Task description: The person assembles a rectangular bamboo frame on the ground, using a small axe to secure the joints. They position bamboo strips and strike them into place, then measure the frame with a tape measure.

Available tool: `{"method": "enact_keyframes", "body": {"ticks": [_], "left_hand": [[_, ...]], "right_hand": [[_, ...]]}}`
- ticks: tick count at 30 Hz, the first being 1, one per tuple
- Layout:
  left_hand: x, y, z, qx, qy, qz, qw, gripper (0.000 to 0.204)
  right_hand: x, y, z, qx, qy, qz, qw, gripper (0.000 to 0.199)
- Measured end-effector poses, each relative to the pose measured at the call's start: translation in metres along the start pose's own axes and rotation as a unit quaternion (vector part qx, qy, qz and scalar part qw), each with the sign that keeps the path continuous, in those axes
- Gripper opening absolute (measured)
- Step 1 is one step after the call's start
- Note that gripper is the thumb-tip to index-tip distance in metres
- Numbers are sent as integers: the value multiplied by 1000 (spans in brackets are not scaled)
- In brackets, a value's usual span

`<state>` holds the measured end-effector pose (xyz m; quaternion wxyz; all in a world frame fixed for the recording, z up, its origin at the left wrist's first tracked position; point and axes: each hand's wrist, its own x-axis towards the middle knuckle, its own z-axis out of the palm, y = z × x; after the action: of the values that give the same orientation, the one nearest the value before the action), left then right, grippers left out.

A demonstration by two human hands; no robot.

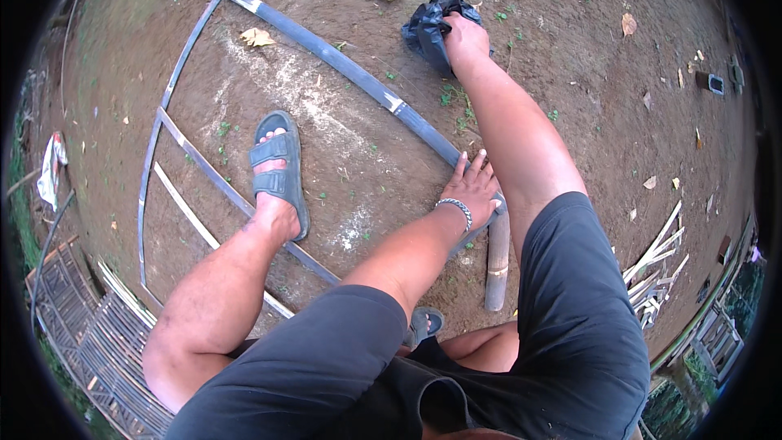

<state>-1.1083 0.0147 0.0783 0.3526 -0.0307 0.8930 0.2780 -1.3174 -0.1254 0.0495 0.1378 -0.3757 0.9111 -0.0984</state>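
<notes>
Left hand (472, 187) presses flat, fingers spread, on bamboo frame (350, 72); right hand (464, 41) grips dark plastic bag (432, 26)

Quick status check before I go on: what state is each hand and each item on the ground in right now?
Left hand: flat, fingers spread, pressing on the bamboo frame.
Right hand: reaching out, gripping the black plastic bag.
Black plastic bag: crumpled, on the dirt.
Bamboo frame: lying flat on the ground, slats in place.
Left foot: in a sandal, standing on a slat.
Short bamboo piece: lying loose by the frame's corner.
</notes>
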Motion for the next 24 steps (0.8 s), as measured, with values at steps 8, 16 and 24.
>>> {"method": "enact_keyframes", "body": {"ticks": [8,16,24], "left_hand": [[1,-7,13,-12,49,6,999,70],[-1,-10,16,-8,61,23,998,67],[0,-8,22,3,95,26,995,67]], "right_hand": [[3,-4,4,109,-65,30,991,29],[-2,8,8,309,-13,47,950,32],[-23,-3,-20,233,48,48,970,35]]}}
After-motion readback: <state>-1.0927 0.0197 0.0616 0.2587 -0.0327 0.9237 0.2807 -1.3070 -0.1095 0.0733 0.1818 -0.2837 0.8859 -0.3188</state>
